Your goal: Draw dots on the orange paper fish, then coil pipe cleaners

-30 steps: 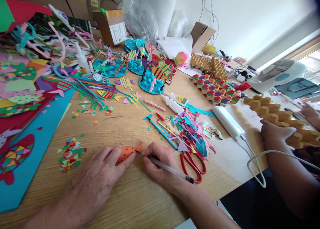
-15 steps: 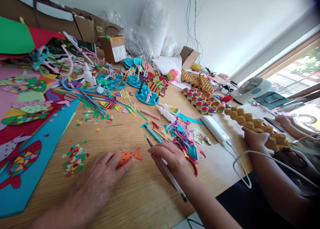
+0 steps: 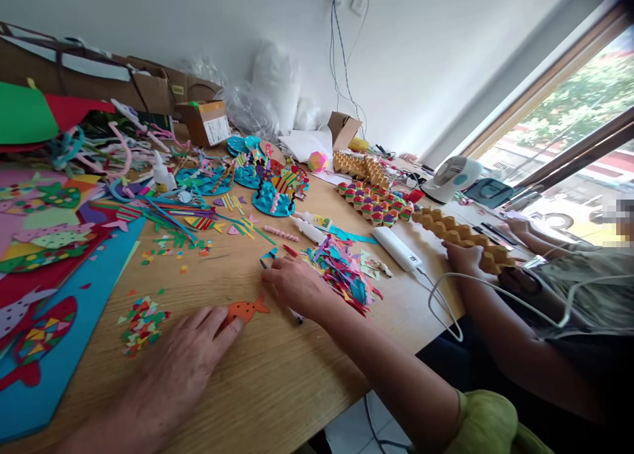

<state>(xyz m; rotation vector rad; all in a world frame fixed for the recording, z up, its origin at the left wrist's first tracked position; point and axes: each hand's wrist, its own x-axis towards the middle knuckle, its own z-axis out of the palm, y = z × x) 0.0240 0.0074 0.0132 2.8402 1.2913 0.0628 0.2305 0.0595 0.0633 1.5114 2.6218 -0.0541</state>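
My left hand (image 3: 191,355) lies at the lower left, its fingers and thumb holding an orange paper fish (image 3: 244,310) flat on the wooden table (image 3: 238,388). Dark dots mark the fish's body, which my fingers partly cover; its tail points right. Just right of the fish, my right hand (image 3: 297,285) is closed around a pen (image 3: 298,318). Most of the pen is hidden beneath the palm, with its dark tip and rear end showing. Beyond that hand lies a pile of coloured paper strips (image 3: 347,275).
Small paper triangles (image 3: 143,325) lie left of my left hand. Blue sheets (image 3: 94,308) carry more paper fish. Glue bottles (image 3: 310,230), a white power strip (image 3: 396,248) and painted egg cartons (image 3: 374,204) sit further back. Another person's hand (image 3: 463,256) touches a plain egg carton at right.
The view has shifted, showing more of the window. My right hand with the pen has turned and moved away from me, nearer the blue sticks. My left hand stays on the fish.
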